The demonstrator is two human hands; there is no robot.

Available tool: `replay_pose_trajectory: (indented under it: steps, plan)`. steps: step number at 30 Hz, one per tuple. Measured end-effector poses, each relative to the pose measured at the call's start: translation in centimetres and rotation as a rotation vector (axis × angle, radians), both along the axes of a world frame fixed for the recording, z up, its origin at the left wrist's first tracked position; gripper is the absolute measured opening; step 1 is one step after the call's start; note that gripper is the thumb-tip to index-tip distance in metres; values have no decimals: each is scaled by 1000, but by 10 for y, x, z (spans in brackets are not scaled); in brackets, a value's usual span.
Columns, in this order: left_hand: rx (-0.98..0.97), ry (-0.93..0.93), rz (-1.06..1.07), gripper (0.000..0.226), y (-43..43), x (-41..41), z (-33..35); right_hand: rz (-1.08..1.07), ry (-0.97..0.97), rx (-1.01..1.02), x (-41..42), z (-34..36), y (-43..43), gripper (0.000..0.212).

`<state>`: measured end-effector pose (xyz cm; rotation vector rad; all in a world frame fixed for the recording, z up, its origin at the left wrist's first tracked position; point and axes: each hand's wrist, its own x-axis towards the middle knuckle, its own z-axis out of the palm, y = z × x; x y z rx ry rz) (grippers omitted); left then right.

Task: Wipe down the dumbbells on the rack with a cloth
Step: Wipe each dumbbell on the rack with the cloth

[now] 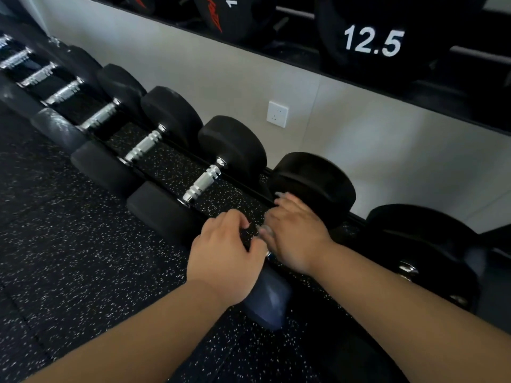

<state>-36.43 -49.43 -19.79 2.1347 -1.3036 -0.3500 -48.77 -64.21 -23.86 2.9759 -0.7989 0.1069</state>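
Left hand point(224, 257), right hand point(294, 234) on dumbbell point(272, 304)

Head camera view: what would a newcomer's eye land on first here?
Two bare hands, the left hand and the right hand, rest on the nearest dumbbell at bottom centre, with no cloth in sight. A row of black dumbbells with chrome handles runs off to the upper left. A bold white 12.5 stands out on a dark weight at top right.
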Motion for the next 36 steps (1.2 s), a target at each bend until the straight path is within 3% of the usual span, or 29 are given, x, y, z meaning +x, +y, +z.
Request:
replay_pose_trajectory:
  steps: [5,10,12,14,16,18,22,24,27,30,33,36]
  plan:
    - [-16,-4,-35,33,0,0,-1,214,-10,207,-2,1,4,56]
    - [-3,21,-72,47,1,1,2,103,83,-98,-5,4,-18,68]
    - [-11,36,-71,49,0,1,2,55,-37,-76,-5,-2,-11,60]
    - [-19,40,-66,47,0,1,0,137,-117,40,-3,-10,-1,53]
    - [-31,32,-62,47,-1,2,-1,260,-84,103,-3,-8,2,51]
    - [-34,30,-62,49,-1,2,-1,282,-12,33,-2,-2,-9,53]
    - [-17,20,-85,55,-2,4,-1,65,4,-65,-3,2,-13,62]
    - [-20,15,-89,54,-3,4,-2,57,-13,64,-1,7,0,60]
    - [-28,16,-100,51,-5,5,-2,-21,-65,316,-5,39,17,38]
    - [-50,39,-124,47,-5,6,-2,-413,-301,604,-22,64,33,51]
    - [-129,179,-122,47,-3,9,-6,-742,-563,1013,-32,59,79,73]
    - [-203,302,-103,49,-1,12,-9,-632,-514,1023,-29,51,136,63]
